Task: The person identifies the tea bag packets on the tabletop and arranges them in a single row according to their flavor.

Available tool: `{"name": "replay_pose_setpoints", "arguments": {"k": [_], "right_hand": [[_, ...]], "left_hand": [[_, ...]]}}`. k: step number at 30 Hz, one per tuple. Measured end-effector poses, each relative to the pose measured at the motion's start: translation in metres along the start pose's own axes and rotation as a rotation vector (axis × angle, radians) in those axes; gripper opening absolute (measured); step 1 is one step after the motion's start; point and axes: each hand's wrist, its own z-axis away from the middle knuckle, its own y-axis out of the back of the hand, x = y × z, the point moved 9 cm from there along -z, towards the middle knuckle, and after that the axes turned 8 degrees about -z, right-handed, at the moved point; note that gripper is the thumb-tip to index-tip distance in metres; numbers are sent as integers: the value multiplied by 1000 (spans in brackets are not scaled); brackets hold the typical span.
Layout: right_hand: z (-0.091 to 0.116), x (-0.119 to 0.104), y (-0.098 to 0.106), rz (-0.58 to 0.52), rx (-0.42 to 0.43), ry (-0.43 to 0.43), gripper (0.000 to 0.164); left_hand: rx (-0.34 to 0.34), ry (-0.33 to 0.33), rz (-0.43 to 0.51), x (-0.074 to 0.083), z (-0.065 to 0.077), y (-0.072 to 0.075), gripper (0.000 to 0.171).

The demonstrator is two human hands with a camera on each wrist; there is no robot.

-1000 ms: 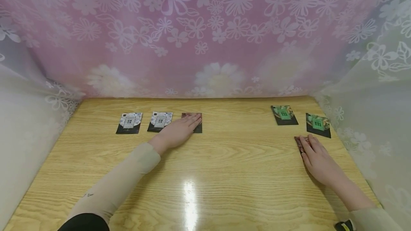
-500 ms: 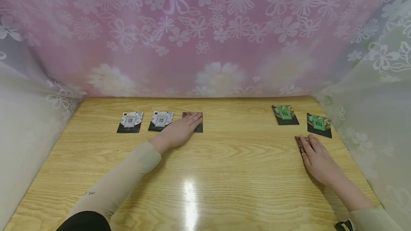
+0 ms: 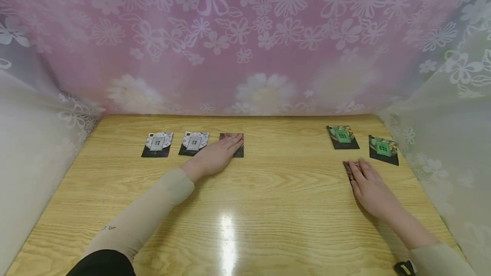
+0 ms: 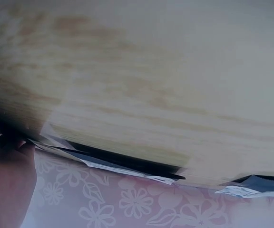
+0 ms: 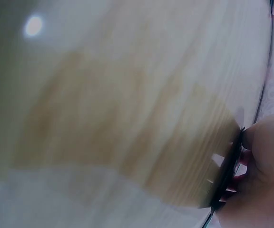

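In the head view my left hand lies with straight fingers over a dark red and black packet, partly covering it. To its left are two flat white and black packets. On the right, my right hand rests with extended fingers on another dark red packet, most of which is hidden beneath it. Beyond that hand lie two green and black packets, one tilted near the table's right edge. The right wrist view shows the packet edge-on under the fingers.
The wooden table carries a bright light reflection at the front middle. A pink floral curtain hangs along the back edge, with pale curtain panels at both sides. A small black object shows near the right sleeve.
My right hand has slid a little to the left, the dark red packet moving with it. The left hand stays on its packet. The head view has shifted slightly.
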Motion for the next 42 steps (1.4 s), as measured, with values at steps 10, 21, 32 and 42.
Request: {"name": "replay_pose_setpoints", "arguments": {"k": [10, 21, 32, 42], "right_hand": [[-17, -29, -5, 6, -12, 3, 59], [-49, -70, -16, 17, -20, 19, 60], [-78, -118, -27, 28, -15, 82, 58], [-103, -147, -37, 58, -54, 52, 60]], "left_hand": [[-12, 13, 20, 0, -1, 0, 53], [-3, -2, 23, 1, 0, 1, 54], [28, -9, 15, 2, -1, 3, 54], [27, -7, 21, 2, 0, 4, 54]]}}
